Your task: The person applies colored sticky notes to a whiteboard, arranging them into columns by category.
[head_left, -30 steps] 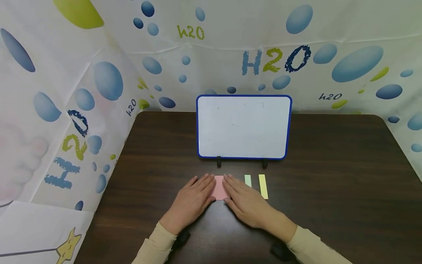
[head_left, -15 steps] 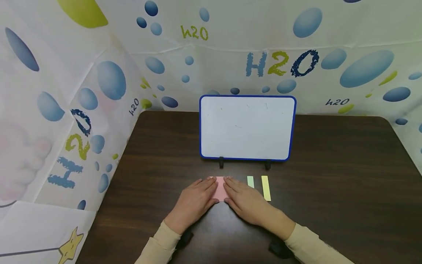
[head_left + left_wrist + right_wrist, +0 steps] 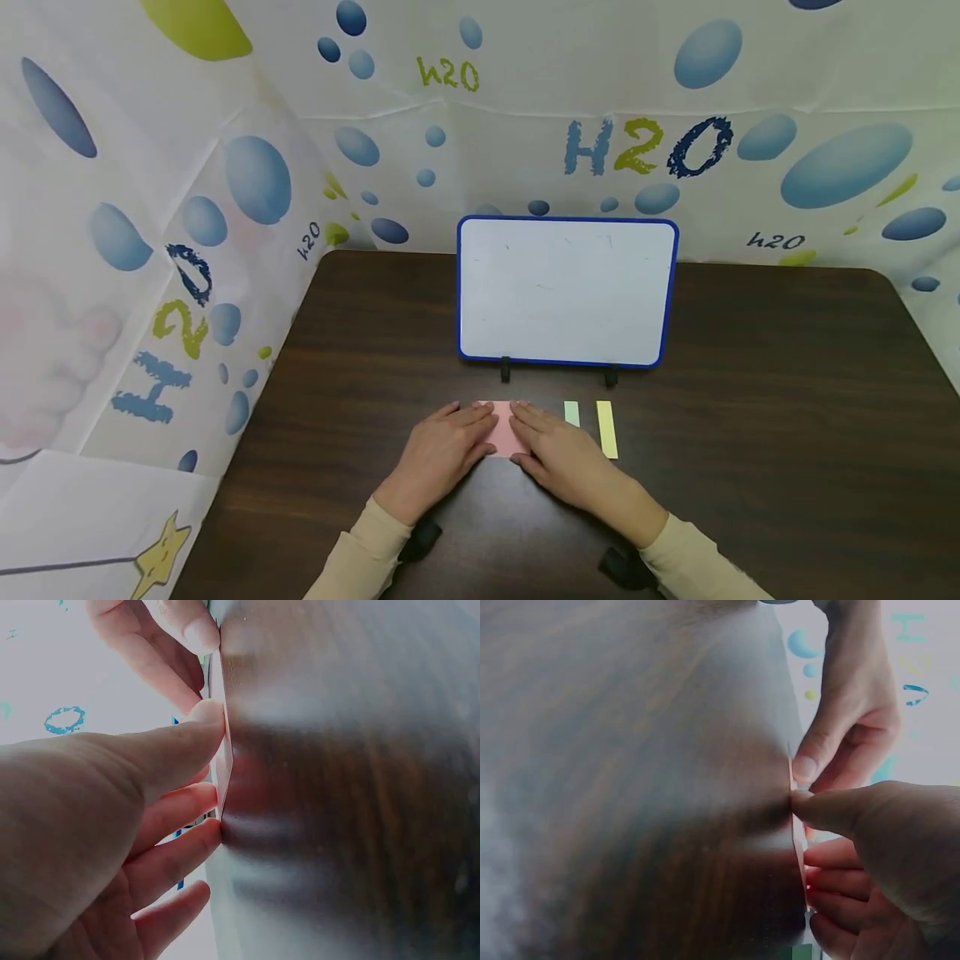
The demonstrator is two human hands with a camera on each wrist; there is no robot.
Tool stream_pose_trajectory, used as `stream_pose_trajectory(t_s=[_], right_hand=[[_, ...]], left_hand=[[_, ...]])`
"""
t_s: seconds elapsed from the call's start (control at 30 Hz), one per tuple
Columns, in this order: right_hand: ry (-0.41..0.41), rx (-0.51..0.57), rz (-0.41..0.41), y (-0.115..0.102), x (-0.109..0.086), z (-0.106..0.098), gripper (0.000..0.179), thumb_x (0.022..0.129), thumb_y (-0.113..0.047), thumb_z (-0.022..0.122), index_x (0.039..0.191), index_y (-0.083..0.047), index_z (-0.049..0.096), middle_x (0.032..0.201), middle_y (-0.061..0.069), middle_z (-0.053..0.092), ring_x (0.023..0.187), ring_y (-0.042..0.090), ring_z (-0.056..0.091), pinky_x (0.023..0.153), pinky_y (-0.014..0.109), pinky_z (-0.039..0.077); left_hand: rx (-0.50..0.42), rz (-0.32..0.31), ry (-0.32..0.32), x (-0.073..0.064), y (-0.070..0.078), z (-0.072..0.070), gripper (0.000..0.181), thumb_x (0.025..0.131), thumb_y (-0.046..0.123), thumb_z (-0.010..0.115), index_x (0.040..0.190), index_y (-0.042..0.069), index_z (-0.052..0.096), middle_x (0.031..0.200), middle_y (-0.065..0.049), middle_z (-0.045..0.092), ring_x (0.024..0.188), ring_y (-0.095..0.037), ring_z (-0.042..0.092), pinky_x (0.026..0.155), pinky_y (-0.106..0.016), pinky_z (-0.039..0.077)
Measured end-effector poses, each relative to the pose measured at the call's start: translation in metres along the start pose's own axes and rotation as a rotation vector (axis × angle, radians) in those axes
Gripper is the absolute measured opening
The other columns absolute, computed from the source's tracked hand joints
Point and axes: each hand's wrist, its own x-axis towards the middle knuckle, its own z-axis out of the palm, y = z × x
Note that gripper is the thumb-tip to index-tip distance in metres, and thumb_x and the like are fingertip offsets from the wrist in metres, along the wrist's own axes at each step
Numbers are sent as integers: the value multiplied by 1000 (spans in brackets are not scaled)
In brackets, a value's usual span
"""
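Note:
A pink square of paper [image 3: 504, 433] lies flat on the dark wooden table, its sides covered by both hands. My left hand [image 3: 435, 458] rests on its left side, fingers fairly straight and thumb at the near edge. On the right side lies my right hand [image 3: 566, 458], its fingertips pressing the paper and its thumb near the front edge. In the left wrist view the pink paper [image 3: 224, 761] appears as a thin edge under the fingertips. Right of it lie a pale green strip [image 3: 572, 412], partly hidden by the right hand, and a yellow strip [image 3: 606, 429].
Behind the hands stands a blue-framed whiteboard [image 3: 566, 292] on small black feet. The wooden table [image 3: 787, 417] reaches a white curtain [image 3: 517, 83] printed with blue drops. Black wrist devices, such as the one under the left sleeve [image 3: 422, 540], sit near the table.
The head view has shifted slightly, so things appear a little farther right. Both hands stay on the pink paper with only slight finger movement.

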Motion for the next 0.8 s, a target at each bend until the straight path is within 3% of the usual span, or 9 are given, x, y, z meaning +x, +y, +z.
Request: stream_pose_trajectory(t_s=[0.33, 0.8], right_hand=[[32, 21, -1, 4, -1, -2, 50, 99, -32, 68, 139, -2, 62, 151, 12, 56, 140, 27, 54, 110, 46, 52], [45, 61, 18, 4, -2, 2, 55, 97, -38, 69, 140, -5, 61, 153, 8, 54, 143, 24, 51, 108, 45, 53]], left_hand=[[-28, -30, -42, 2, 3, -1, 49, 91, 43, 75, 129, 13, 72, 135, -1, 69, 126, -14, 65, 112, -46, 50], [-4, -40, -20, -1, 2, 1, 38, 96, 38, 70, 127, 16, 74, 134, 1, 69, 126, -12, 66, 117, -50, 45]])
